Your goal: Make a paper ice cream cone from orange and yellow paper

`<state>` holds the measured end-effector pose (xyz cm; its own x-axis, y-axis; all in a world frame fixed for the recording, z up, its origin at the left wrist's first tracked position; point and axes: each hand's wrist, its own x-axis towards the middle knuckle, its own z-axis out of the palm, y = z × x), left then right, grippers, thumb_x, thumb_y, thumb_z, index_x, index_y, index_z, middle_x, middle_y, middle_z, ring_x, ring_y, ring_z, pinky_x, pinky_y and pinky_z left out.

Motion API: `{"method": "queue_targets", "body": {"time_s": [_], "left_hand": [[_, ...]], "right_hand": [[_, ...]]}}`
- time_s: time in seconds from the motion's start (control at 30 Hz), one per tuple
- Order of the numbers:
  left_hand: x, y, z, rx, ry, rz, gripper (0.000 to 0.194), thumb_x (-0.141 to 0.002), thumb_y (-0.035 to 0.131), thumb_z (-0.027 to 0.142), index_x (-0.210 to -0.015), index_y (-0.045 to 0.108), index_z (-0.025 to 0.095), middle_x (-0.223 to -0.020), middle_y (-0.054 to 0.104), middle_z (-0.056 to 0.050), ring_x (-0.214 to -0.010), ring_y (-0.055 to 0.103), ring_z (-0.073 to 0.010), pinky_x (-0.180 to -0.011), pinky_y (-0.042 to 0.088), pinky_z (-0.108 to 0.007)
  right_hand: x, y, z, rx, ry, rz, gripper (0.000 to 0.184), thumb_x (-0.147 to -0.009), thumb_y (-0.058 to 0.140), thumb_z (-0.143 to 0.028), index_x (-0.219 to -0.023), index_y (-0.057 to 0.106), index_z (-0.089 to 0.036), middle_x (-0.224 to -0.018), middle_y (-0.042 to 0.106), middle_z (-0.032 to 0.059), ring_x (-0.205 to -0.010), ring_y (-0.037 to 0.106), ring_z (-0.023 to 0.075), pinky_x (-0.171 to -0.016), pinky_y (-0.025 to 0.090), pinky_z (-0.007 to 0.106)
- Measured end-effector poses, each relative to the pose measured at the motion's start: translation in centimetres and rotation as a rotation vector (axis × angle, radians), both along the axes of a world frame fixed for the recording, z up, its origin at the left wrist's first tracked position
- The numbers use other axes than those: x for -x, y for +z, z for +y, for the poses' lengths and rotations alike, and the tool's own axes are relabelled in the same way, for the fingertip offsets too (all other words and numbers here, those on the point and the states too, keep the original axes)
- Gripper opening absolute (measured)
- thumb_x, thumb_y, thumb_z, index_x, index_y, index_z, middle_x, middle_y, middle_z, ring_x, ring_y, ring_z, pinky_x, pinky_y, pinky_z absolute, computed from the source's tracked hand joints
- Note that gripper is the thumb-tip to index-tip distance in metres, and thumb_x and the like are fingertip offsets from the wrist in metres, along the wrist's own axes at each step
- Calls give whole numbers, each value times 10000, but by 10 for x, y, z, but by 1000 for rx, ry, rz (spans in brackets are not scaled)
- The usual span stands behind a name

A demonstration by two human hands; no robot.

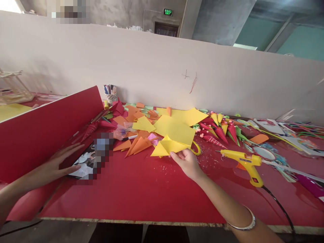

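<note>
- Your right hand [188,163] is gripping the folded yellow paper [164,148], its grip closing on the lower right edge between thumb and fingers.
- The folded yellow paper is sitting above the middle of the tabletop [131,199], its pointed end facing left.
- Your left hand [59,162] is spreading its fingers beside the phone [87,162], its thumb reaching over the phone's near edge; this grip is standing open and holding nothing.
- The phone is showing a lit picture, partly blurred out.
- A large yellow sheet [177,130] is lying just behind the folded piece, with a yellow curved handle [197,148] showing beside it.
- Orange cones [139,145] are lying between the phone and the folded piece.
- A yellow glue gun [243,160] is lying on its side to the right, its black cord [280,206] running over the front edge.
- Red and yellow cones [220,131] are piling up behind the glue gun.
- A red board [50,135] is standing at the left; a pen cup [110,96] is standing near its far end.
</note>
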<state>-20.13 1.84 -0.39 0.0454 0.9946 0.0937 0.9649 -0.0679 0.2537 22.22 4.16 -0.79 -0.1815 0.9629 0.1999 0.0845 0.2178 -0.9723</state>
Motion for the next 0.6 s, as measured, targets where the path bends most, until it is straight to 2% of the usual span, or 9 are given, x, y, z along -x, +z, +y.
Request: {"method": "queue_targets", "body": {"time_s": [0.07,0.17,0.33,0.6], "left_hand": [[-1,-5,2,119,-58,-15,717,-773,355,590,-1344,203,184,-1406,256,-49,-1250,289,-234,-987,289,-344],[-3,-7,1,164,-34,-21,703,-804,328,559,-1363,101,199,-1429,180,-64,-1280,205,-262,-1002,240,-397],[-10,-4,-1,167,-25,-7,709,-789,380,540,-1362,133,201,-1425,195,-70,-1276,222,-266,-1000,253,-385],[-19,3,-3,149,-33,13,698,-786,367,559,-1355,174,203,-1419,220,-48,-1275,228,-261,-1012,242,-384]], "right_hand": [[0,-1,0,-5,10,2,191,-749,545,-291,-901,582,-181,-937,652,67,-940,595,206,-842,473,326],[-1,-2,0,1,18,5,208,-751,544,-307,-916,586,-189,-951,649,66,-940,595,209,-846,472,338],[-2,-2,-1,0,3,-50,175,-752,539,-329,-860,590,-202,-869,656,50,-869,614,197,-824,484,342],[-1,-1,-1,-13,24,-34,154,-753,537,-320,-836,588,-200,-814,650,44,-834,615,192,-798,486,332]]}}
